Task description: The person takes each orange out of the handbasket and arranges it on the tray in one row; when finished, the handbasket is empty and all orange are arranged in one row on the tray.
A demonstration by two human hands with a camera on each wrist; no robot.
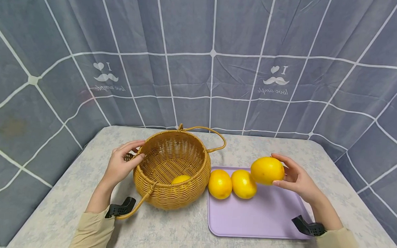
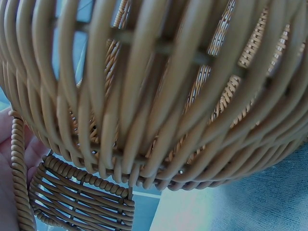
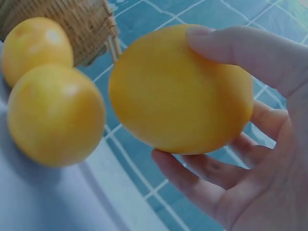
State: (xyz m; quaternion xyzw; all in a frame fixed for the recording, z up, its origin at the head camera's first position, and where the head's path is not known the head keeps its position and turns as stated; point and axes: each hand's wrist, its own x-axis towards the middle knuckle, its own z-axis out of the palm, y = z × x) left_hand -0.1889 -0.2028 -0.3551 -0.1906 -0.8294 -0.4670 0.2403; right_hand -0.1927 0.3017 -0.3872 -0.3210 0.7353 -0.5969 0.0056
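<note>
My right hand (image 1: 298, 180) grips a large yellow lemon (image 1: 267, 171) just above a pale purple tray (image 1: 254, 219). Close up in the right wrist view, the thumb lies over one side of that lemon (image 3: 178, 91) and the fingertips (image 3: 175, 171) support the other. Two more lemons, one (image 1: 220, 184) at the tray's left edge and another (image 1: 244, 184) beside it, rest side by side. Left of the tray stands a round wicker basket (image 1: 169, 197), holding a lemon (image 1: 181, 179) partly hidden by its front wall. My left hand (image 1: 119, 167) holds the basket's left rim between thumb and fingers.
One basket handle (image 1: 219, 135) sticks out toward the back right, and another (image 1: 138, 209) drops toward my left wrist. A pale patterned cloth (image 1: 168, 232) covers the table. Behind it hangs a grey-blue curtain (image 1: 190, 76) with white lines.
</note>
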